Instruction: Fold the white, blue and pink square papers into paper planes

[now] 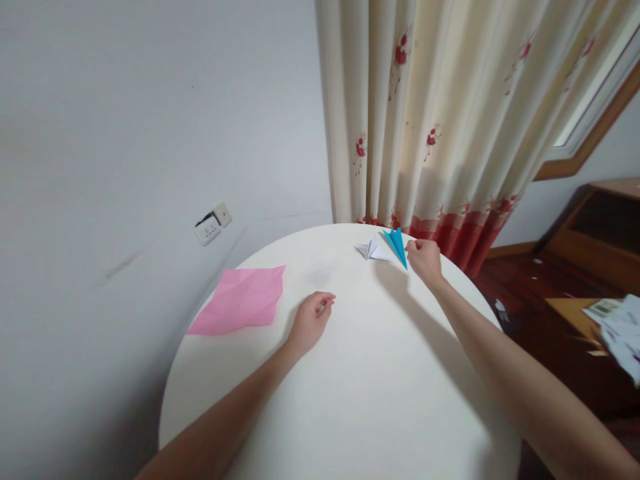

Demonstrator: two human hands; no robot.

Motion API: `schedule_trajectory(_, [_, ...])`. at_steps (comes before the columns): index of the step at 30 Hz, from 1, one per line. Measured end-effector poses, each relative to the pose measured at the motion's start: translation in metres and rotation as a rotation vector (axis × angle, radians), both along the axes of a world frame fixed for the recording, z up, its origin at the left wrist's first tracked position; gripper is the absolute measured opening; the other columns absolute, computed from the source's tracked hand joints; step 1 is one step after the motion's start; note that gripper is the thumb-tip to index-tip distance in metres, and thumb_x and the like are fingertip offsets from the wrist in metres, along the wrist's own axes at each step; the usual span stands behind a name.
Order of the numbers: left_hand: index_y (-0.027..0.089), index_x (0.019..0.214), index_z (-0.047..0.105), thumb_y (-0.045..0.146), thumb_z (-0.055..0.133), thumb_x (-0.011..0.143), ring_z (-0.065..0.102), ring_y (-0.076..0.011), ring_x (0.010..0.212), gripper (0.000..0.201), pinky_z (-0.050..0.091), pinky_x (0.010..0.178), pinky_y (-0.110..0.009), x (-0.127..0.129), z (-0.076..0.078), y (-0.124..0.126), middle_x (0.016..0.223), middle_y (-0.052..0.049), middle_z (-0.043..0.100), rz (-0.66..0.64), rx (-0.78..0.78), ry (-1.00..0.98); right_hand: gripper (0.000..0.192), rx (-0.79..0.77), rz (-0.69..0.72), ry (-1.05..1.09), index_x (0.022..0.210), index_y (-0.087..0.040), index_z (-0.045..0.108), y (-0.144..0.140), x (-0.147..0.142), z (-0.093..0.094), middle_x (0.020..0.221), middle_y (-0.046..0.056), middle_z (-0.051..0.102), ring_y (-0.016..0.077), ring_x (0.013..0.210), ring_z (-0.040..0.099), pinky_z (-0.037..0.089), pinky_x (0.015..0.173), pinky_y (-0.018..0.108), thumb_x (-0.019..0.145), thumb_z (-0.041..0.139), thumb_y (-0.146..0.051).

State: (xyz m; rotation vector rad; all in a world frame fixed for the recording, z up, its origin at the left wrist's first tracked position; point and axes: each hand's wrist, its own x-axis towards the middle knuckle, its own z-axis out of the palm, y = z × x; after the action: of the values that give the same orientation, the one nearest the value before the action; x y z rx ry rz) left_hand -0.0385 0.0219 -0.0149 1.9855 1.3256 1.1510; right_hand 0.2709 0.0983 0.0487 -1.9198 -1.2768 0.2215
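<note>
Resting nearest the camera on the round white tabletop (350,400), the left hand (310,322) lies loosely curled, its fingers (325,303) half closed with the thumb near the forefinger, and nothing is held between them. Just beyond and to the left of those fingers, apart from them, lies a creased pink paper sheet (240,300), flat, its far edge close to the rim of the tabletop.

Farther out, the right hand (424,259) reaches to the far rim. Its fingers are pinched together at the near right edge of a blue folded paper plane (397,245), gripping it or at least touching it; how firm the grip is cannot be told from this distance. The plane's long axis runs from far left to near right, its sharp tip pointing back towards the person, just beside the knuckles. The right hand is much the nearer of the two to it.

Touching the blue plane on its left side sits a white folded paper piece (371,251), well apart from the left hand.

Behind the tabletop hangs a cream curtain (440,113) with red flowers, and a wall socket (209,229) sits on the grey wall.
</note>
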Motion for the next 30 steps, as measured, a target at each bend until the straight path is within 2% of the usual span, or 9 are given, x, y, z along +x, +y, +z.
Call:
schedule_trajectory(4, [0.022, 0.098, 0.065, 0.026, 0.048, 0.091, 0.063, -0.0184, 0.096, 0.019, 0.049, 0.087, -0.032, -0.016, 0.015, 0.000, 0.100, -0.005, 0.069, -0.025, 0.119, 0.107, 0.036, -0.039, 0.249, 0.068, 0.077, -0.015, 0.074, -0.031, -0.056, -0.008, 0.072, 0.009, 0.072, 0.0199, 0.069, 0.064, 0.041, 0.061, 0.025, 0.087, 0.042, -0.030])
schedule_trajectory(9, [0.020, 0.104, 0.065, 0.022, 0.046, 0.089, 0.060, -0.0215, 0.111, 0.024, 0.043, 0.103, -0.037, -0.071, 0.029, 0.032, 0.111, -0.007, 0.068, 0.165, 0.252, 0.266, 0.040, -0.127, 0.393, -0.030, 0.072, -0.017, 0.070, -0.069, -0.110, -0.035, 0.071, 0.006, 0.070, 0.0166, 0.067, 0.061, 0.035, 0.059, 0.024, 0.092, 0.041, -0.035])
schedule_trajectory(14, [0.014, 0.115, 0.063, 0.021, 0.045, 0.086, 0.051, -0.0237, 0.128, 0.035, 0.034, 0.113, -0.036, -0.155, 0.023, 0.065, 0.132, -0.011, 0.060, 0.463, 0.005, 0.507, 0.040, -0.174, 0.503, -0.080, 0.068, -0.016, 0.068, -0.086, -0.119, -0.053, 0.070, 0.006, 0.069, 0.0151, 0.065, 0.059, 0.033, 0.059, 0.023, 0.093, 0.044, -0.037])
schedule_trajectory(18, [0.014, 0.131, 0.055, 0.040, 0.053, 0.086, 0.043, -0.0351, 0.136, 0.052, 0.028, 0.114, -0.055, -0.184, 0.012, 0.066, 0.145, -0.016, 0.050, 0.527, -0.132, 0.565, 0.040, -0.135, 0.515, -0.031, 0.067, -0.017, 0.066, -0.082, -0.112, -0.055, 0.068, 0.006, 0.068, 0.0154, 0.064, 0.059, 0.034, 0.060, 0.023, 0.093, 0.042, -0.036])
schedule_trajectory(20, [0.017, 0.139, 0.050, 0.050, 0.050, 0.088, 0.028, -0.0397, 0.144, 0.061, 0.017, 0.114, -0.065, -0.174, 0.007, 0.064, 0.154, -0.015, 0.038, 0.498, -0.238, 0.655, 0.039, -0.134, 0.514, -0.019, 0.068, -0.017, 0.066, -0.079, -0.108, -0.054, 0.068, 0.006, 0.068, 0.0158, 0.063, 0.059, 0.035, 0.059, 0.023, 0.092, 0.042, -0.035])
schedule_trajectory(22, [0.020, 0.146, 0.041, 0.055, 0.043, 0.091, 0.017, -0.0395, 0.148, 0.066, 0.011, 0.114, -0.066, -0.148, 0.003, 0.058, 0.160, -0.014, 0.025, 0.438, -0.323, 0.744, 0.039, -0.137, 0.509, -0.015, 0.068, -0.016, 0.067, -0.076, -0.105, -0.053, 0.068, 0.006, 0.068, 0.0162, 0.064, 0.059, 0.035, 0.059, 0.024, 0.092, 0.043, -0.035])
schedule_trajectory(26, [0.021, 0.152, 0.033, 0.062, 0.039, 0.091, 0.008, -0.0398, 0.149, 0.073, 0.006, 0.114, -0.066, -0.069, -0.006, 0.030, 0.162, -0.013, 0.016, 0.228, -0.244, 0.774, 0.029, -0.027, 0.471, -0.016, 0.080, -0.017, 0.070, -0.070, -0.093, -0.049, 0.078, 0.005, 0.071, 0.0172, 0.071, 0.062, 0.039, 0.065, 0.024, 0.090, 0.045, -0.029])
schedule_trajectory(28, [0.024, 0.153, 0.031, 0.064, 0.040, 0.091, 0.007, -0.0396, 0.149, 0.074, 0.004, 0.115, -0.066, -0.031, -0.005, 0.010, 0.162, -0.012, 0.016, 0.051, -0.152, 0.760, 0.026, 0.079, 0.444, -0.017, 0.091, -0.018, 0.070, -0.065, -0.084, -0.047, 0.088, 0.005, 0.072, 0.0174, 0.077, 0.063, 0.041, 0.071, 0.025, 0.088, 0.046, -0.025])
schedule_trajectory(30, [0.032, 0.152, 0.031, 0.060, 0.043, 0.093, 0.009, -0.0324, 0.150, 0.066, 0.004, 0.118, -0.059, -0.005, 0.000, -0.008, 0.162, -0.006, 0.020, -0.276, -0.029, 0.759, 0.026, 0.159, 0.432, -0.022, 0.098, -0.017, 0.070, -0.059, -0.074, -0.045, 0.095, 0.006, 0.072, 0.0177, 0.082, 0.063, 0.043, 0.077, 0.027, 0.087, 0.046, -0.022])
